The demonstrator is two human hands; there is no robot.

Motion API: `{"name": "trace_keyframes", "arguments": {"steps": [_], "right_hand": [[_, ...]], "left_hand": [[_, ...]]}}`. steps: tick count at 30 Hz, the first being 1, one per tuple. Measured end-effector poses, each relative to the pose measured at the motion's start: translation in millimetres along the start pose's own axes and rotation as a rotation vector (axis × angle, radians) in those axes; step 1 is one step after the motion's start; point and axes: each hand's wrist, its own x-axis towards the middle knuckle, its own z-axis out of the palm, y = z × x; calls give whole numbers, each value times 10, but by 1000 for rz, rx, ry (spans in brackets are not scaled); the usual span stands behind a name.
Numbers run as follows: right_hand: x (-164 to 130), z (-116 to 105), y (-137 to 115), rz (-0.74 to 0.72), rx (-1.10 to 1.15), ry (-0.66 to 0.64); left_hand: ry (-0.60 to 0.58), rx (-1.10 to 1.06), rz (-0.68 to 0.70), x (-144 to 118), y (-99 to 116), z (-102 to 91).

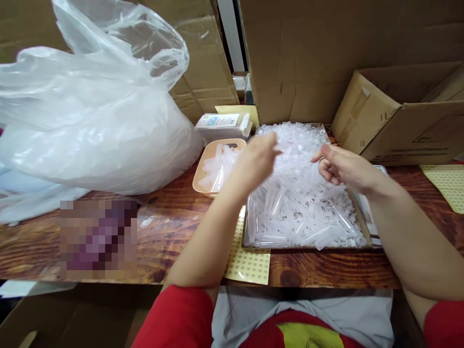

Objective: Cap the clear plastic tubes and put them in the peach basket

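A shallow cardboard tray (308, 247) in front of me is heaped with clear plastic tubes (279, 203), with small clear ring-like pieces (290, 129) toward its far end. Over the tray's left side is my left hand (261, 157), its fingers closed and slightly blurred; whatever they pinch is too faint to make out. My right hand (335, 165) hovers above the right side, fingers curled and thumb and forefinger close together. Any small clear piece there blends into the heap behind. The two hands are apart, facing each other.
Left of the tray stands a peach plastic basket (197, 181) holding more clear tubes. A bulging white plastic bag (108, 130) fills the left. Sticker sheets (250, 266) lie partly under the tray. An open cardboard box (409, 130) sits at back right, and cardboard walls (308, 58) rise behind.
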Motion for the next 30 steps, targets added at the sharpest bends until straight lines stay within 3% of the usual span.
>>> {"name": "trace_keyframes", "arguments": {"steps": [2,3,5,7,9,11,14,16,19,25,30], "right_hand": [[-1,-206,2,1,-437,130],[7,-297,17,41,-676,132],[34,-421,66,133,-1061,7],[63,-451,122,166,-1222,-143],[76,-409,169,132,-1245,-204],[71,-337,204,95,-1253,-209],[54,-236,247,55,-1288,-212],[51,-175,277,41,-1304,-209],[58,-78,316,30,-1323,-178],[12,-83,307,-22,-1247,-109],[-40,-297,333,-193,-780,18]], "left_hand": [[65,133,-285,-17,-300,-165],[59,186,-407,-36,-439,-238],[-21,273,-611,-74,-624,-340],[-45,323,-684,-81,-632,-363],[-8,287,-562,-54,-461,-304],[-35,145,-268,-21,-168,-173],[-312,-21,196,-24,288,102],[-407,23,342,-67,485,276],[-442,87,350,-137,578,428],[-448,81,306,-161,534,458],[-416,56,291,-144,496,496]]}}
